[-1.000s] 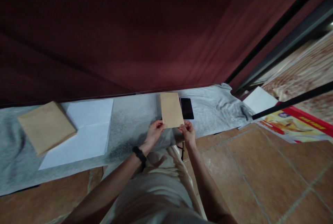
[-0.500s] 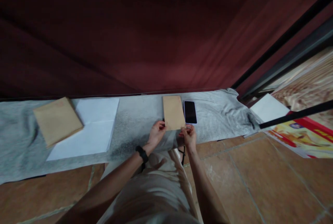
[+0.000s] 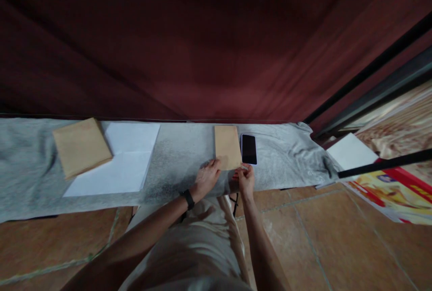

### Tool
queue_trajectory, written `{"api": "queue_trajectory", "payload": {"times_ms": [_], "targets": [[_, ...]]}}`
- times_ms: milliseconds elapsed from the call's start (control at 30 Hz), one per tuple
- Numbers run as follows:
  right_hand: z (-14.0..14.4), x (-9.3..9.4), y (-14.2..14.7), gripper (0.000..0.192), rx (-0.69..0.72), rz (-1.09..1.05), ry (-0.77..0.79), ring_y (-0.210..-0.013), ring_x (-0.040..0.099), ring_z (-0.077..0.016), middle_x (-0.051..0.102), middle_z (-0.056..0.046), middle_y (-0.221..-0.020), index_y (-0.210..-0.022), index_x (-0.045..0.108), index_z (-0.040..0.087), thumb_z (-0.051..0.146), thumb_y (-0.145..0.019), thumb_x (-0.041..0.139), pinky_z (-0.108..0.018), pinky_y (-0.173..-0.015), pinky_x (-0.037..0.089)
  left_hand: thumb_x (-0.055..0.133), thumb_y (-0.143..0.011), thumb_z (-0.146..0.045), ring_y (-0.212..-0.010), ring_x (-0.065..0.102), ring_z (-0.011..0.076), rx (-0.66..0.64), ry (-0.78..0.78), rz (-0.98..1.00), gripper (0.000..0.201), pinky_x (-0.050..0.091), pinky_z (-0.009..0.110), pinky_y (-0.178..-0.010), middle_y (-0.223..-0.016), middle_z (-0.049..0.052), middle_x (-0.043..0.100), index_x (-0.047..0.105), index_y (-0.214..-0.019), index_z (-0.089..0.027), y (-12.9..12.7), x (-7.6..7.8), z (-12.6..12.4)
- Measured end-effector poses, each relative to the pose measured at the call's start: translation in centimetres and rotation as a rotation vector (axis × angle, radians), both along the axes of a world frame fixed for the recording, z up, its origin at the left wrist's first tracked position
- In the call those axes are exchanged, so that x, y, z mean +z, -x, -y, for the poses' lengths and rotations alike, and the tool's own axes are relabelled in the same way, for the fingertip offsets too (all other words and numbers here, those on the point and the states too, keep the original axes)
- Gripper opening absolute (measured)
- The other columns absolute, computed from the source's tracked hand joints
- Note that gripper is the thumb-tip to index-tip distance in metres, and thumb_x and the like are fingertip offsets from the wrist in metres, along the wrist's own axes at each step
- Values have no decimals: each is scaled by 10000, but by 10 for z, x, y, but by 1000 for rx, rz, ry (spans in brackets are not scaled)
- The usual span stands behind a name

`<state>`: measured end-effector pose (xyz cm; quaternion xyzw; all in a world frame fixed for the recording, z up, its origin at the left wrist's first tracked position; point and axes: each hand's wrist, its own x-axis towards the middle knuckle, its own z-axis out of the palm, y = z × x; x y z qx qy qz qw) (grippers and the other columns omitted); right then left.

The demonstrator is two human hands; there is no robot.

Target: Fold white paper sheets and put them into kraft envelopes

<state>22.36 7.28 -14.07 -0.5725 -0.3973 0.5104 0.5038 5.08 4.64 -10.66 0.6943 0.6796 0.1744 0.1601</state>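
Note:
A brown paper envelope (image 3: 227, 144) lies on the grey cloth (image 3: 184, 147) in front of me, its near edge toward my body. My left hand (image 3: 207, 178), a dark band on its wrist, has its fingers closed at the near left corner, the thumb side over the paper. At the near right corner, my right hand (image 3: 246, 180) pinches the envelope between thumb and fingers. Just right of the envelope rests a phone (image 3: 249, 149) with a dark screen, close to my right fingertips. The envelope's underside is hidden.
To the left, a stack of brown envelopes (image 3: 81, 147) partly covers white paper sheets (image 3: 131, 160). A dark red curtain (image 3: 202, 56) hangs behind the cloth. At right are a black frame bar (image 3: 388, 163), a white square thing (image 3: 353, 151) and a red-yellow printed box (image 3: 398, 192).
My left hand has turned more palm-down and moved slightly inward over the envelope's corner. My right hand keeps its pinch there. The whole view has shifted a little.

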Motion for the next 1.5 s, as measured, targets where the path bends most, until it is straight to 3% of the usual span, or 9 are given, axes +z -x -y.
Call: {"api": "queue_trajectory", "payload": {"times_ms": [367, 533, 633, 733, 867, 967, 1200, 1333, 1500], "targets": [[-3, -2, -2, 422, 9, 42, 25, -571, 647, -173, 679, 24, -748, -1139, 571, 227, 433, -779, 650, -302, -535, 576, 494, -1001, -171, -1031, 699, 217, -35, -3, -10, 250, 525, 322, -864, -1181, 81, 707, 621, -1214, -204, 0, 6, 4], [1, -6, -5, 455, 36, 51, -15, -602, 647, -179, 684, 16, -771, -1154, 577, 226, 486, -791, 664, -313, -564, 571, 549, -989, -201, -1038, 685, 221, -14, -56, 33, 238, 534, 346, -903, -1142, 75, 714, 626, -1214, -207, 8, 5, 18], [7, -11, -8, 471, 63, 62, -62, -626, 650, -180, 686, 9, -797, -1172, 585, 218, 505, -808, 669, -319, -601, 567, 570, -985, -238, -1158, 643, 248, 43, -183, 6, 289, 498, 409, -1036, -1238, 99, 695, 617, -1269, -204, 38, -2, 40], [14, -14, -11, 439, 96, 117, -93, -638, 648, -179, 691, -10, -821, -1133, 619, 203, 511, -824, 666, -320, -631, 555, 518, -1009, -287, -1298, 576, 293, 221, -297, -86, 384, 460, 470, -1096, -1381, 145, 634, 566, -1378, -190, 89, -11, 71], [18, -15, -7, 415, 113, 215, -136, -691, 645, -195, 700, -38, -854, -1100, 648, 195, 525, -849, 633, -331, -664, 539, 486, -1016, -422, -1474, 407, 397, 551, -329, -224, 539, 368, 597, -1162, -1533, 227, 503, 483, -1467, -129, 160, -22, 116], [18, -15, 7, 412, 148, 249, -147, -682, 623, -191, 696, -48, -860, -1074, 652, 194, 543, -856, 625, -327, -655, 518, 499, -990, -543, -1501, 359, 431, 640, -299, -239, 681, 351, 631, -1171, -1562, 269, 458, 446, -1486, -81, 191, -31, 141], [34, -17, 57, 418, 350, 264, -158, -699, 636, -215, 713, -73, -846, -1057, 675, 191, 559, -882, 583, -349, -674, 520, 509, -966, -595, -1504, 368, 409, 699, -263, -160, 735, 361, 586, -1203, -1561, 280, 455, 483, -1452, -45, 202, -40, 156], [40, -19, 62, 402, 385, 368, -208, -796, 669, -243, 742, -84, -905, -1062, 704, 199, 533, -884, 568, -379, -775, 528, 509, -959, -620, -1488, 396, 404, 693, -266, -130, 730, 380, 588, -1193, -1547, 258, 485, 502, -1441, -73, 208, -43, 156], [35, -22, 58, 410, 392, 368, -164, -753, 669, -231, 739, -74, -874, -1062, 705, 201, 532, -870, 558, -357, -723, 531, 555, -939, -582, -1482, 409, 397, 724, -259, -65, 712, 377, 571, -1205, -1545, 252, 489, 503, -1436, -75, 216, -52, 155]]}}
